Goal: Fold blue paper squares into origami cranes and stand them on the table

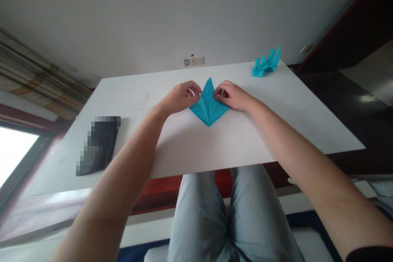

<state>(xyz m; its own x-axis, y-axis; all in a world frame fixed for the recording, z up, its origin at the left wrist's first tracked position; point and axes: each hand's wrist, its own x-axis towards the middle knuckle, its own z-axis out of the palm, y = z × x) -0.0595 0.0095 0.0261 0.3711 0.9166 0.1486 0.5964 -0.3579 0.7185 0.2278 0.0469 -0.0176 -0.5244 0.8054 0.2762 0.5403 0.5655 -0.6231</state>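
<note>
A sheet of blue origami paper, creased and folded into a pointed shape, lies on the white table in front of me. One narrow tip stands up at its far end, and a corner points towards me. My left hand pinches its left edge between thumb and fingers. On the opposite edge, my right hand is closed in a similar pinch, its fingers curled and partly hiding the paper. Crease lines fan out from the near corner.
Several folded blue paper figures stand together at the table's far right corner. A dark flat object, partly pixelated, lies at the left. The white table meets a wall with sockets. Its near edge is above my legs.
</note>
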